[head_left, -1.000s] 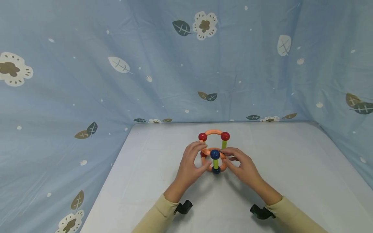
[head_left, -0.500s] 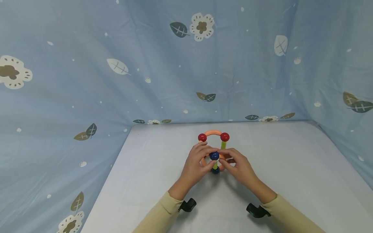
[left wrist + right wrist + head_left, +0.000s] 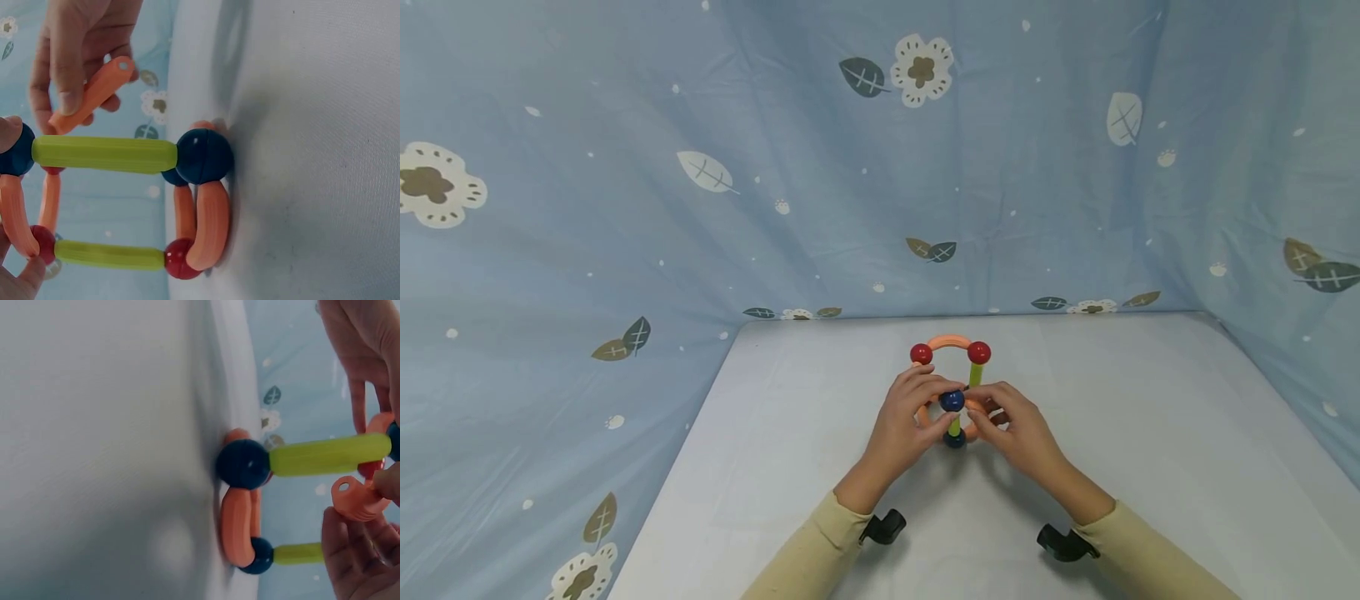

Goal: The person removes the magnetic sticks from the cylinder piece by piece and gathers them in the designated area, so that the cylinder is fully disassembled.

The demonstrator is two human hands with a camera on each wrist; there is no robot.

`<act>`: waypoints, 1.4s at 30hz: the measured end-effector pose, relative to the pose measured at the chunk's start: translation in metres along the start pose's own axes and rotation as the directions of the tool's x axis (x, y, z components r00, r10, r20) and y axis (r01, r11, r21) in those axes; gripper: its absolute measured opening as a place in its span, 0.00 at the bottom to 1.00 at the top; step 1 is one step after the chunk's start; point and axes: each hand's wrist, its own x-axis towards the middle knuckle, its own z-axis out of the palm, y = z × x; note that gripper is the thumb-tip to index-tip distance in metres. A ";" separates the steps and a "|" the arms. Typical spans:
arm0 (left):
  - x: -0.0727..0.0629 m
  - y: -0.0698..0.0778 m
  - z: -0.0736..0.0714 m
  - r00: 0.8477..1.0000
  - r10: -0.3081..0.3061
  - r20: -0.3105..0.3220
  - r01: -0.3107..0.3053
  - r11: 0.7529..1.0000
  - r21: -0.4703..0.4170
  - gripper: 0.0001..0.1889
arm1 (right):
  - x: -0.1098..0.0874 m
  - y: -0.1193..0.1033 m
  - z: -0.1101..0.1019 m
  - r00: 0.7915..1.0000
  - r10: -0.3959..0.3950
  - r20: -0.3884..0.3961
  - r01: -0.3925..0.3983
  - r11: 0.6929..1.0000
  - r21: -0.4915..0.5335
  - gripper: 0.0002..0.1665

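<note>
The toy frame (image 3: 976, 375) stands toward the surface's (image 3: 820, 358) twelve o'clock; left hand (image 3: 901, 423), at its eight, seemingly pinches a blue ball (image 3: 952, 401); right hand (image 3: 1021, 425), at four, pinches an orange curve (image 3: 102, 89). Likely light, stiff; hold its corners.

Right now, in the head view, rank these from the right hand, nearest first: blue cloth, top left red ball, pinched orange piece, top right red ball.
1. Pinched orange piece: in the right hand.
2. Top right red ball: beyond that hand.
3. Top left red ball: farther left.
4. Blue cloth: behind both balls.
</note>
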 end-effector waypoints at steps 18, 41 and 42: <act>0.001 0.002 -0.003 0.999 -0.037 0.017 0.037 0.999 0.014 0.19 | -0.030 0.051 -0.038 0.970 0.236 0.053 -0.223 0.958 -0.183 0.22; 0.001 -0.001 -0.001 1.000 -0.022 0.011 0.022 1.000 0.002 0.18 | -0.045 0.092 -0.084 0.953 0.302 0.000 -0.282 0.892 -0.354 0.13; 0.001 -0.001 -0.001 1.000 -0.022 0.012 0.022 1.000 0.001 0.18 | -0.045 0.092 -0.085 0.951 0.309 -0.002 -0.289 0.890 -0.353 0.13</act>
